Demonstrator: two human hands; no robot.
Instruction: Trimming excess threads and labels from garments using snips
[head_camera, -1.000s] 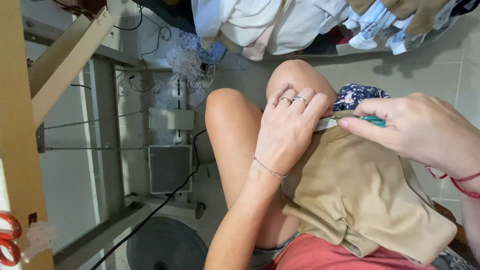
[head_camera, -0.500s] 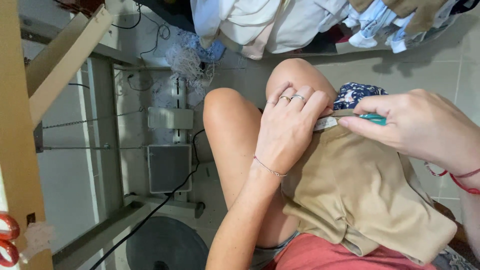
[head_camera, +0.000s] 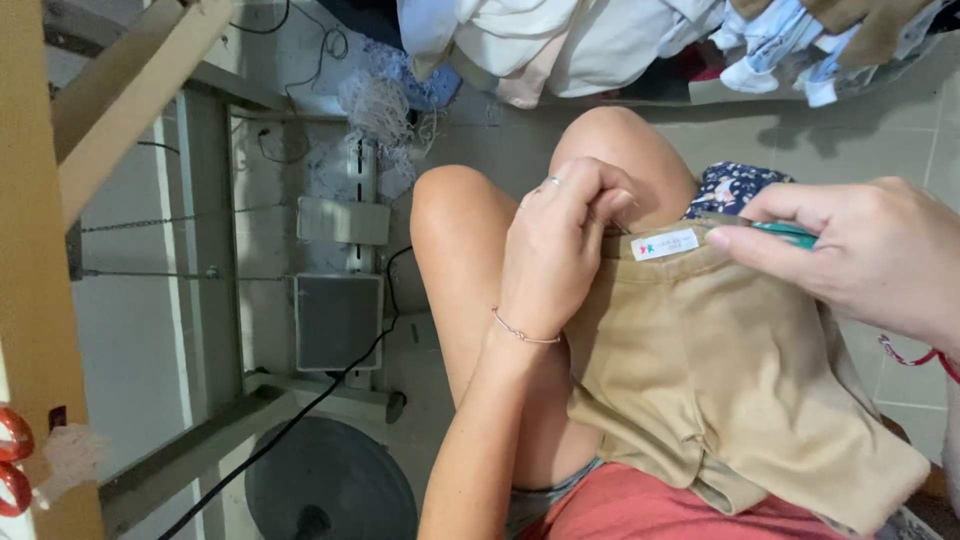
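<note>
At the far left edge a wooden desk (head_camera: 40, 300) side runs down the picture, with red scissor handles (head_camera: 14, 455) showing at its lower part. Right of it, under the desk, stand a grey metal frame (head_camera: 200, 440), a square pedal (head_camera: 338, 320) and a round dark motor (head_camera: 330, 490), with a black cable (head_camera: 300, 410) crossing the floor (head_camera: 500, 140). Two bare knees (head_camera: 470, 220) rise in the middle.

The left hand (head_camera: 560, 260) rests on the right knee, a thin bracelet (head_camera: 525, 332) at the wrist and a ring (head_camera: 551, 181) on one finger. Its grip is nearly closed: fingertips curl together and pinch the left end of the waistband of the tan shorts (head_camera: 720, 380), just beside the small white label (head_camera: 664, 244). What lies between the fingertips, apart from cloth, is too small to tell.

The shorts lie across the lap, waistband far, legs near, over a pink garment (head_camera: 660, 510). A dark flowered cloth (head_camera: 735, 187) peeks out beyond the waistband.

The right hand (head_camera: 860, 255) comes from the right. Its grip is closed around a teal tool (head_camera: 790, 234), thumb and forefinger pressing it, the tip touching the waistband beside the label's right end. A red cord (head_camera: 915, 355) hangs at the wrist.

Along the far side lies a heap of clothes (head_camera: 620, 40).
</note>
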